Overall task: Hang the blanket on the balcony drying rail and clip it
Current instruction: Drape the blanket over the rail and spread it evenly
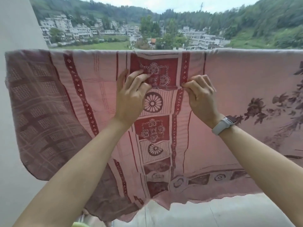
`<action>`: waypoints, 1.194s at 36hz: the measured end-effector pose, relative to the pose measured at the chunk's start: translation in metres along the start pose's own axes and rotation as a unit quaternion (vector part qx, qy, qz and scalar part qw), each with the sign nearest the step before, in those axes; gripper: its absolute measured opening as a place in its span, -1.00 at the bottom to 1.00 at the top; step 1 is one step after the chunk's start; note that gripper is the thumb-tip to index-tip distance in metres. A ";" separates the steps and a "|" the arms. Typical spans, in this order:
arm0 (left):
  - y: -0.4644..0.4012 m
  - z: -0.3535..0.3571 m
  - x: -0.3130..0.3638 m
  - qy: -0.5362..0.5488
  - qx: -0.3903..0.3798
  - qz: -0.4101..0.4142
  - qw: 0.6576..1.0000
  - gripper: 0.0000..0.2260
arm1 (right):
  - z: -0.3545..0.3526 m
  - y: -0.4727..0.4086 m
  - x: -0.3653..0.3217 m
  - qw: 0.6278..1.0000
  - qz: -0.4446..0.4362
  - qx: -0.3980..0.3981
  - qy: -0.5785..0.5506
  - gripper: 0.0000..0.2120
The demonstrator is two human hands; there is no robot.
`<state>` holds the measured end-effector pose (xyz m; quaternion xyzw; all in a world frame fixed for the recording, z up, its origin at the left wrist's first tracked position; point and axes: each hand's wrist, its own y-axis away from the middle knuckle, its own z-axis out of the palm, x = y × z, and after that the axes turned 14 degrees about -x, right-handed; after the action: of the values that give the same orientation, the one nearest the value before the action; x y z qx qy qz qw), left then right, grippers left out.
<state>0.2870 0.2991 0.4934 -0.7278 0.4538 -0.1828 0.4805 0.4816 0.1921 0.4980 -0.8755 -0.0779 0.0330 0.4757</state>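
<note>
**Two hands pinch the pink blanket on the rail**

Two bare arms reach up from the bottom of the view. The right arm has a white smartwatch (223, 124) on its wrist.

The left hand (131, 94) is on the front of the blanket (229, 89). Its fingers are curled and they grab a little bunch of cloth on a dark red square with round flower shapes. The right hand (200, 97) is just beside it, a bit to the right. Its fingers and thumb pinch a small fold of the blanket next to a red stripe with white dots. Both hands hold cloth and nothing else.

The blanket is pink with dark red patterns. It hangs over the drying rail, and its top fold runs straight across the whole view above the hands. The rail itself is hidden under the cloth. Left of the hands, a darker part of the blanket with small squares hangs down in a round flap. Right of the hands, the blanket has dark flowers and leaves on it. Its bottom edge hangs loose below the arms.

A pale wall (18, 30) stands left of the blanket. Far behind the blanket are white houses (68, 28), a green field and hills (262, 18) covered with trees.
</note>
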 end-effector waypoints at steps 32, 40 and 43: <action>0.271 -0.046 -0.055 0.089 -0.189 -0.584 0.784 -0.14 | 0.159 0.123 -0.178 0.861 0.175 -0.456 -0.143 -0.27; 0.307 -0.071 -0.127 0.253 -0.102 -0.701 0.659 -0.71 | 0.189 0.122 -0.223 0.868 0.162 -0.427 -0.192 -0.30; 0.321 -0.075 -0.132 0.256 -0.113 -0.682 0.676 -0.71 | 0.197 0.123 -0.226 0.880 0.162 -0.412 -0.172 -0.34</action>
<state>0.0099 0.3286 0.2735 -0.8091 -0.0456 -0.5860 0.0014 0.2457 0.2511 0.2843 -0.9734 -0.0219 0.2246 0.0393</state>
